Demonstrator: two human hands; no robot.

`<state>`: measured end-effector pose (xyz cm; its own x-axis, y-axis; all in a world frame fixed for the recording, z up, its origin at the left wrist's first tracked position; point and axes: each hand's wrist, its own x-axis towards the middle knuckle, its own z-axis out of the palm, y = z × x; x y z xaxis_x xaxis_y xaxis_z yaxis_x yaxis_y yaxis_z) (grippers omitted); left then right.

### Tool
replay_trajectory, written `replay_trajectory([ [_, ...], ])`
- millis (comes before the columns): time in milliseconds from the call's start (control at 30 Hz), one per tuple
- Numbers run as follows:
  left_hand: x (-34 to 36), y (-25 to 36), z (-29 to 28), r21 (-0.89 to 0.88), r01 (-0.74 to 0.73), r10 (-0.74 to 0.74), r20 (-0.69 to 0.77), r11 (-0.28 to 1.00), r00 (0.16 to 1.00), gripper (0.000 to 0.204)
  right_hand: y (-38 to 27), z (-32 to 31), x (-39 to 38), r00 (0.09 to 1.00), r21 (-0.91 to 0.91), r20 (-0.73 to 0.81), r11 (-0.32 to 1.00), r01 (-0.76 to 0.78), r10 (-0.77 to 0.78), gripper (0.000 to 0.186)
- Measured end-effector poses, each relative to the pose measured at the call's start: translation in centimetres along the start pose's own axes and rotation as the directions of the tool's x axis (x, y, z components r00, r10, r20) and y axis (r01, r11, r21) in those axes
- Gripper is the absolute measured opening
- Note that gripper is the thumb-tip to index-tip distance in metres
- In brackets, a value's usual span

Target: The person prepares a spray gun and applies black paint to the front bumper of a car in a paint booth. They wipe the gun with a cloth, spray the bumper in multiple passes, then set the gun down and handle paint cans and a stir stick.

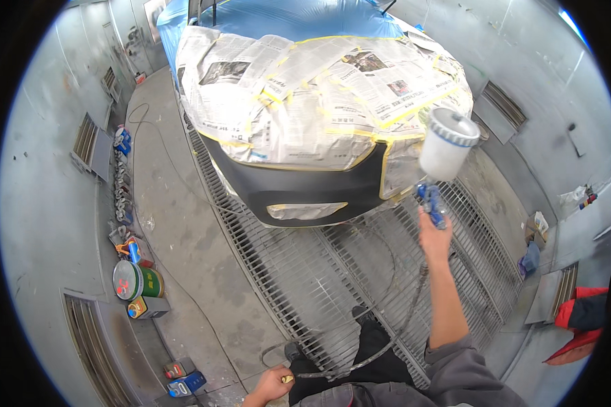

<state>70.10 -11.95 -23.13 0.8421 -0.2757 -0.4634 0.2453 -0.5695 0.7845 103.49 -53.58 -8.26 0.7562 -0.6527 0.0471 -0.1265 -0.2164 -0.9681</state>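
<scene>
My right hand [434, 236] is closed around the handle of a spray gun [430, 197], raised in front of the car's right corner. A large whitish cup [448, 150] with a grey lid sits on top of the gun. From the gun's handle an air hose [380, 353] curves down across my legs to my left hand [271, 384]. Low by my left thigh, that hand is closed on the hose, with a small yellowish bit showing at its fingers. Ahead is the car's dark grey bumper [299, 186], below newspaper masking [305, 102] edged with yellow tape.
Blue plastic film [285, 20] covers the car's upper part. I stand on a metal floor grating [319, 285]. Along the left wall are a green paint bucket [151, 281], several cans and a thin line on the floor. A red and black garment [580, 322] hangs at right.
</scene>
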Motion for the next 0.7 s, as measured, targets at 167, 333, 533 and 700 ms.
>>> replay_trajectory([
  [167,-6.1,-1.1,-5.3,-0.053,0.029,-0.027,0.036,0.998,0.999,0.025,-1.9,9.9,-9.9,0.971,0.015,0.206,0.993,0.117,-0.118,0.02],
  [333,-8.8,-4.2,-7.7,-0.091,0.13,-0.129,0.022,0.987,0.991,0.025,-5.8,18.8,-17.6,0.913,0.026,0.368,0.983,0.179,-0.176,0.024],
  [533,-10.2,-7.9,-7.7,-0.045,0.215,-0.217,-0.06,0.976,0.974,0.025,-8.0,26.1,-23.1,0.823,0.086,0.549,0.989,0.123,-0.15,0.032],
  [700,-8.5,-7.8,-6.6,-0.024,0.219,-0.22,-0.014,0.975,0.975,0.019,-3.8,25.9,-22.0,0.699,0.096,0.715,0.992,-0.085,-0.009,0.031],
])
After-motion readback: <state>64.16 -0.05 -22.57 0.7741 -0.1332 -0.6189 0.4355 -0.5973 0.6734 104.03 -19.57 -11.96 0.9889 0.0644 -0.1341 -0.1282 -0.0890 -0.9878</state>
